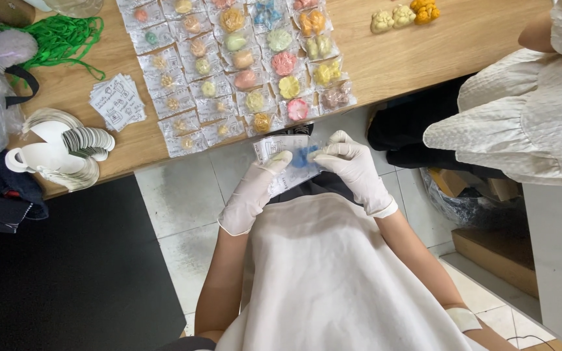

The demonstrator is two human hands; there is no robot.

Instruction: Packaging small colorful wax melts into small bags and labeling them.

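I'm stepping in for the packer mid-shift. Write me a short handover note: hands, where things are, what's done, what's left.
Left hand: gloved, pinching the left side of a clear bag held just off the table edge.
Right hand: gloved, gripping the bag's right side; a blue piece sits inside, with a printed slip.
Done: rows of bagged pieces, in many colours, lie on the table.
Left: the bag in hand is not yet laid down; four unbagged pieces, yellow and orange, lie at the far right.
Nearby: card stack, round tags, green cord.
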